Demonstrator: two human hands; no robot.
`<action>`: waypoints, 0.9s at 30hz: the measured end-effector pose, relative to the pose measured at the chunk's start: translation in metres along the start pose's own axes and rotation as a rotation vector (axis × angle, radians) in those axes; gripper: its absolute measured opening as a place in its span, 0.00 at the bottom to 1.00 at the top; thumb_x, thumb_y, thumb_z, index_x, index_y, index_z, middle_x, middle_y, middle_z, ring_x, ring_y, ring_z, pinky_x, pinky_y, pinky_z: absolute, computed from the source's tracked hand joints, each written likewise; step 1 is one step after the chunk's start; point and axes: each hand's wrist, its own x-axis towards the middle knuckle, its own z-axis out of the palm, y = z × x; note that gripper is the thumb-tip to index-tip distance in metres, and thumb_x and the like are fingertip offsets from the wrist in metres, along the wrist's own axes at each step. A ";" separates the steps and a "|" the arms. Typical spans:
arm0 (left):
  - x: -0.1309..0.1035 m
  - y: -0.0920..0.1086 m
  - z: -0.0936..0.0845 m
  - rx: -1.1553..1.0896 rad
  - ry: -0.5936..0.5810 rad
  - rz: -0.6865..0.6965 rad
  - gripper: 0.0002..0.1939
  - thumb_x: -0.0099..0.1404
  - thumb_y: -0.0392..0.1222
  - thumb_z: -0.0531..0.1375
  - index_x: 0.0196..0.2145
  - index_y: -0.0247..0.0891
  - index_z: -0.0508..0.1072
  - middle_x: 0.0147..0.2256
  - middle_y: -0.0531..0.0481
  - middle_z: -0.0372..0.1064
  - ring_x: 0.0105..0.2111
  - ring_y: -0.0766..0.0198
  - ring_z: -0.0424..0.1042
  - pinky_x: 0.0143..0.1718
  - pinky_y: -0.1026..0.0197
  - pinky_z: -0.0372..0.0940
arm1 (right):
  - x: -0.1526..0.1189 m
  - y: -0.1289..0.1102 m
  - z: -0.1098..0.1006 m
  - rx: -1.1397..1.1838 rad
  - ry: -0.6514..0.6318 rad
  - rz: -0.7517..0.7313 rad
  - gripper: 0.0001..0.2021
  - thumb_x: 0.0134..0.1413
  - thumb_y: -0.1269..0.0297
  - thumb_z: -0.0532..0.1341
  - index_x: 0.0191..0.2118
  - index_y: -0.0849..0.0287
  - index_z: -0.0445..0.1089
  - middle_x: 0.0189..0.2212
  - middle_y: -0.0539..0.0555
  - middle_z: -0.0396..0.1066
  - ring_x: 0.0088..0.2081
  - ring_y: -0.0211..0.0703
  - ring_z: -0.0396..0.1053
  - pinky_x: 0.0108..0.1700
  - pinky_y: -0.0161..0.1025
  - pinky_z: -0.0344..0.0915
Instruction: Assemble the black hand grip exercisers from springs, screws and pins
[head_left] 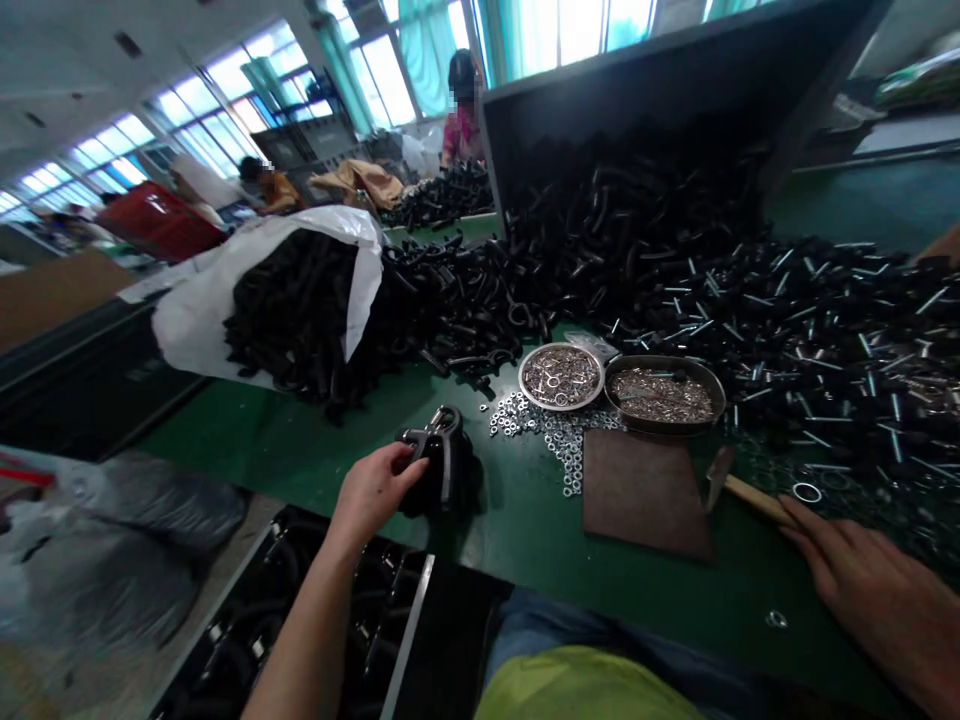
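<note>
My left hand (376, 492) pinches a black spring clamp (448, 462) between thumb and fingers, over the green tabletop. A shiny metal piece shows at its upper end, and more black parts seem to be bunched behind it. At the right, my right hand (874, 575) closes around the wooden handle of a hammer (756, 498). The hammer's metal head lies beside the right edge of a brown square pad (646, 492). Small metal nuts (571, 450) are scattered between the clamp and the pad.
A white-rimmed bowl (561, 405) and a dark oval tin (701, 425) hold small metal parts. Black parts heap along the back, with metal-pinned ones (817, 330) at right. A white sack (199, 310) spills black pieces. Below left stands a crate (409, 630). People sit farther back.
</note>
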 end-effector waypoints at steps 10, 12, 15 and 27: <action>0.084 0.077 -0.013 0.100 0.045 0.349 0.19 0.62 0.55 0.52 0.39 0.42 0.75 0.38 0.47 0.73 0.38 0.58 0.70 0.37 0.63 0.60 | 0.004 0.016 0.011 0.013 0.130 -0.145 0.19 0.56 0.63 0.46 0.42 0.52 0.73 0.39 0.58 0.73 0.39 0.55 0.68 0.34 0.51 0.63; 0.130 0.124 0.000 0.013 -0.078 0.435 0.15 0.62 0.49 0.54 0.41 0.42 0.75 0.40 0.48 0.73 0.40 0.60 0.70 0.40 0.64 0.60 | 0.007 0.016 0.015 0.075 0.159 -0.141 0.17 0.56 0.62 0.48 0.42 0.51 0.73 0.40 0.57 0.73 0.39 0.53 0.68 0.38 0.51 0.64; 0.198 0.189 0.034 -0.019 -0.121 0.436 0.13 0.61 0.44 0.56 0.41 0.42 0.75 0.43 0.49 0.73 0.43 0.60 0.70 0.43 0.65 0.60 | 0.014 0.010 0.013 0.151 0.174 -0.079 0.15 0.57 0.60 0.51 0.43 0.52 0.73 0.39 0.56 0.73 0.40 0.51 0.69 0.41 0.48 0.65; 0.270 0.261 0.098 -0.546 -0.083 0.076 0.11 0.45 0.33 0.66 0.26 0.36 0.67 0.28 0.45 0.71 0.42 0.50 0.71 0.41 0.55 0.64 | 0.079 0.050 -0.033 0.269 0.051 0.190 0.12 0.61 0.65 0.51 0.41 0.57 0.72 0.37 0.55 0.72 0.40 0.43 0.67 0.45 0.43 0.65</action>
